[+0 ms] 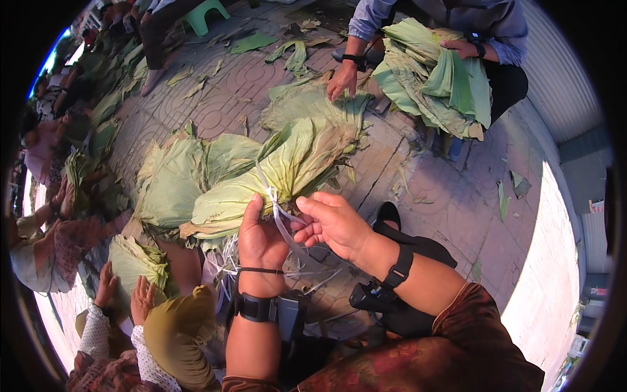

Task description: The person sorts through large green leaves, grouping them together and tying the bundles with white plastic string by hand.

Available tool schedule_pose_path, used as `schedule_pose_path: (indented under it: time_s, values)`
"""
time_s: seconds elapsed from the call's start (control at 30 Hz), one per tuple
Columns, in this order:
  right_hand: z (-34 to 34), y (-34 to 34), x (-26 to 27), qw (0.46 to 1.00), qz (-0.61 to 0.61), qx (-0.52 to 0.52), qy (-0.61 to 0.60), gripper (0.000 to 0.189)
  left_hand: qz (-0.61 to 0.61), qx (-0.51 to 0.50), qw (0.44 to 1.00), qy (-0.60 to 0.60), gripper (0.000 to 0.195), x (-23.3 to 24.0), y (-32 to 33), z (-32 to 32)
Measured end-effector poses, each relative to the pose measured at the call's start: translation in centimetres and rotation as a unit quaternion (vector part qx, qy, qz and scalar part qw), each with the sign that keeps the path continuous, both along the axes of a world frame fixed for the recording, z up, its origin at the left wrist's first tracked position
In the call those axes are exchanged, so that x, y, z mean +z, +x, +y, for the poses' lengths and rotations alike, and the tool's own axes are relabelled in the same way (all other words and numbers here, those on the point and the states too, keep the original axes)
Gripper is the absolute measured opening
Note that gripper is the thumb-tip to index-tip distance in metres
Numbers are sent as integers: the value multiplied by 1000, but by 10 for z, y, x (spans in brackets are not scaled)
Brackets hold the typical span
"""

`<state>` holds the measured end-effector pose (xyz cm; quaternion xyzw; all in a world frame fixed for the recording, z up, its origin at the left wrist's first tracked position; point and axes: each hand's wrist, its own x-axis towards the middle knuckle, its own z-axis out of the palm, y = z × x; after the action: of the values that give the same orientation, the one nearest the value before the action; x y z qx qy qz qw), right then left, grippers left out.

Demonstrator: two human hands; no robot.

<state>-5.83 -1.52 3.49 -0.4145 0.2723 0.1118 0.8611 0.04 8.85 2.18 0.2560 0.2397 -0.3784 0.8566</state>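
A bundle of large, wilted, strongly veined green leaves point(294, 161) spreads out in front of me, gathered at its near end. White plastic tying strip point(272, 195) wraps that gathered end, and a loose tail hangs down past my left wrist. My left hand point(262, 240) supports the bundle from below, its thumb pressed on the leaves beside the strip. Just right of the tie, my right hand point(333, 223) has curled fingers around a length of the strip; the exact pinch is partly hidden by the fingers.
Another leaf bundle point(171, 181) lies left of mine. Across from me, a person's hand point(343, 81) touches a flat leaf pile point(303, 105); their other arm holds a bundle point(436, 83). At lower left, another person's hands point(142, 296) handle leaves. More white strips point(225, 257) hang near my left wrist.
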Motion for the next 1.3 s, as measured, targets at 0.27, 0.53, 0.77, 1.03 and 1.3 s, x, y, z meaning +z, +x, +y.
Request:
schedule_pose_path:
  time_s: [0.27,0.53,0.77,1.03,1.3]
  values:
    - [1,-4,6,985,-105,63,-126,10,16,78,995,62,26,0,-1,9]
    - [-16,5,16,960,-136,63,-237,7,17,62,997,42,27,1,1,15]
    - [-22,10,6,698,-251,-17,-670,11,42,106,989,99,23,4,1,18]
    - [15,-7,-4,740,-185,166,-625,25,5,94,992,78,28,-3,-5,13]
    - [22,-4,-10,828,-163,87,-529,12,8,78,995,55,28,-9,-9,7]
